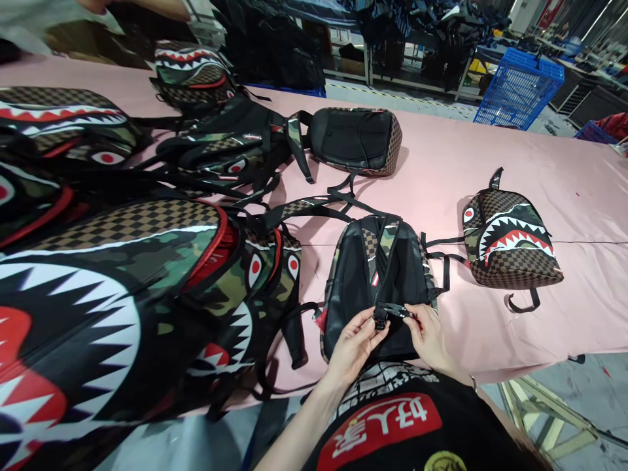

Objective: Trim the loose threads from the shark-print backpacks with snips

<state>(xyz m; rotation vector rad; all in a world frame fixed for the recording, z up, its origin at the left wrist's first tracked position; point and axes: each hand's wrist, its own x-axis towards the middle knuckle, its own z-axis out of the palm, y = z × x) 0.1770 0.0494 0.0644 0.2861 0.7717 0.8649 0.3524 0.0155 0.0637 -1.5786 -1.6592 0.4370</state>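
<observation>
Right now, both bare hands meet over a medium backpack with a padded black back panel and brown-checked and camouflage shoulder straps (338,288), which lies back side up on the long surface covered in pale pink sheeting (579,190), close against the person's body. The left hand (354,340) has its thumb and fingers clamped on a small black buckle-like fitting (380,316) above the lower part of the panel. The right hand (432,335) pinches the other end of a narrow glossy black strap (394,309), thumb and fingers together on it, so that the strap runs between the two hands; its finer details are too small to tell. Higher on the panel, the shoulder straps cross and run downward. To the right, well apart from the hands, lies a small brown-checked backpack with a printed shark mouth and a red-and-white eye (513,245). Beyond the handled bag, another backpack rests with its plain black back panel upward (350,137). On the left, a large camouflage backpack with a white-toothed shark mouth (73,340) lies among several similar bags. Past the surface's far edge stands a blue plastic lattice crate (520,88)
</observation>
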